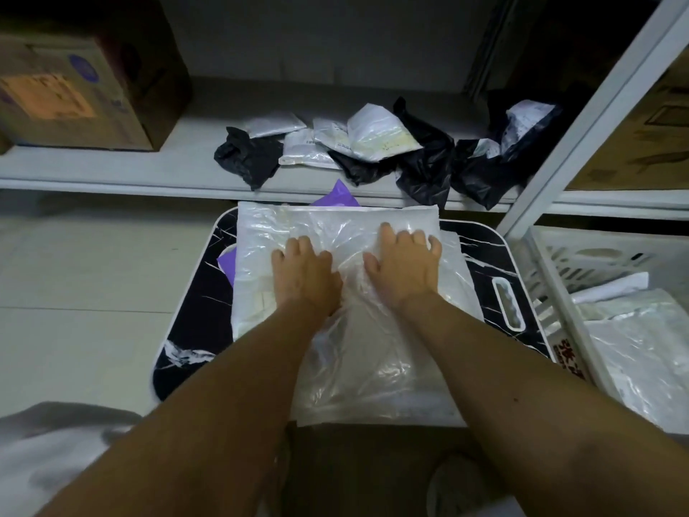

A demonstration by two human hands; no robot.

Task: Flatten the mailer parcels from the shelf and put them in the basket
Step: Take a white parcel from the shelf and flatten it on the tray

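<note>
Standing beside the person, I saw a grey metal shelf across the dim room, with a cardboard box at its left end and a heap of crumpled black and white mailers waiting at its middle. Below it stood a small black marbled counter on a pale tiled floor. At the right sat the white slatted basket, already holding a few flattened bags. On the counter lay a large white mailer over a purple one, with thin clear plastic spread on top and hanging off the near edge. Both hands were pressing palms down on it, the left hand and the right hand side by side, fingers spread and gripping nothing. The slick plastic looked likely to slide off the front under that pushing, or trapped air might puff it back up, and the whole stack could shift.
</note>
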